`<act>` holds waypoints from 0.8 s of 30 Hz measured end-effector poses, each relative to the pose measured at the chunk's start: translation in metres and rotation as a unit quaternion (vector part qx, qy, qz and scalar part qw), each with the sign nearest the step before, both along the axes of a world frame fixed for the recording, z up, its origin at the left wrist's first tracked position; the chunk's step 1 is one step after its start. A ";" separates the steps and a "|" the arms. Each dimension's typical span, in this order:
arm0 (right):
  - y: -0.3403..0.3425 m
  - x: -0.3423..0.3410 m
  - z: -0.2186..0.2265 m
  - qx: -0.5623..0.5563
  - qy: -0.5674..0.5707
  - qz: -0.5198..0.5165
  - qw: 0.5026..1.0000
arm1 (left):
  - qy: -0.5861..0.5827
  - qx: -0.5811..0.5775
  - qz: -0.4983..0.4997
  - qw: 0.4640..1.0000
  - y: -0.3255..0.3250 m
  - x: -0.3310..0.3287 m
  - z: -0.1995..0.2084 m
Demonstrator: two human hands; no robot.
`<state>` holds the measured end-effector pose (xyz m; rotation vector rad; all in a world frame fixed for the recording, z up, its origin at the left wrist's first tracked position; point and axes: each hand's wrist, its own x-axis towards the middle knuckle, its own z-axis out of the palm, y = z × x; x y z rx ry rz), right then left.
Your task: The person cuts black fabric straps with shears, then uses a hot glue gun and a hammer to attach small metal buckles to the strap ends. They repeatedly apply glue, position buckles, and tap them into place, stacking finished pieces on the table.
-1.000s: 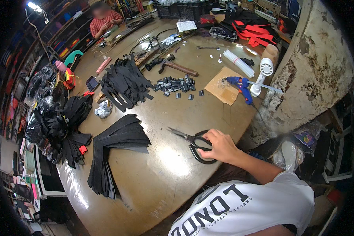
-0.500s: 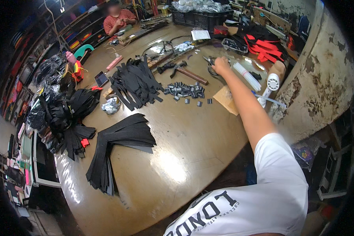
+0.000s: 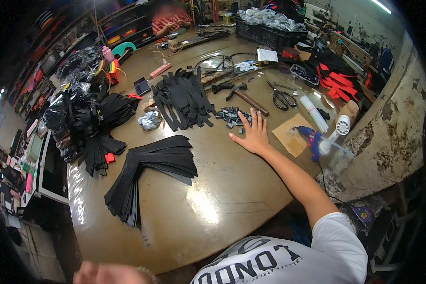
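Observation:
My right hand (image 3: 253,136) is open, fingers spread, with nothing in it. Its fingertips reach the near right side of a pile of small black-and-grey pieces (image 3: 229,116); whether they touch is unclear. Just beyond the pile lies a hammer (image 3: 252,102) with a wooden handle. Scissors (image 3: 284,98) with black handles rest farther right. At the lower left edge, my left hand (image 3: 110,274) is smeared by motion and partly cut off. Between my hands, a fanned bundle of black strips (image 3: 163,158) lies on the table, with more loose black strips (image 3: 182,99) behind it.
On the right are a cardboard piece (image 3: 289,136), a blue glue gun (image 3: 313,141), white sticks (image 3: 314,113) and a white handheld fan (image 3: 342,125). Black strips and plastic bags (image 3: 92,113) crowd the left. A phone (image 3: 141,86) lies near a pink power strip (image 3: 160,70). Another person (image 3: 172,21) sits opposite.
My right hand has left the scissors and come back toward me, to the small pieces, with its fingers spread. My left hand has entered at the lower edge. The view has shifted.

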<state>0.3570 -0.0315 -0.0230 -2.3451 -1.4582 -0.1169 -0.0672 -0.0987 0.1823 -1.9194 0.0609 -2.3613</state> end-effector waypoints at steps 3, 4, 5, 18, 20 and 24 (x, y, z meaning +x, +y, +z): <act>0.018 0.001 0.004 0.000 0.011 -0.004 1.000 | 0.169 -0.181 0.180 0.952 0.041 0.007 -0.066; 0.023 -0.001 0.006 0.004 -0.003 -0.010 1.000 | 0.204 -0.179 0.161 0.949 0.059 0.006 -0.084; 0.029 -0.003 0.008 0.010 -0.016 -0.018 1.000 | 0.238 -0.220 0.182 0.928 0.071 0.001 -0.097; 0.089 0.010 0.010 0.015 -0.114 0.121 0.986 | 0.288 -0.325 0.200 0.878 0.101 -0.016 -0.133; 0.067 0.020 0.015 0.101 -0.059 0.105 0.988 | 0.275 -0.352 0.168 0.879 0.095 -0.013 -0.129; 0.030 0.045 0.015 0.109 0.026 0.064 0.992 | 0.301 -0.355 0.164 0.870 0.088 -0.011 -0.122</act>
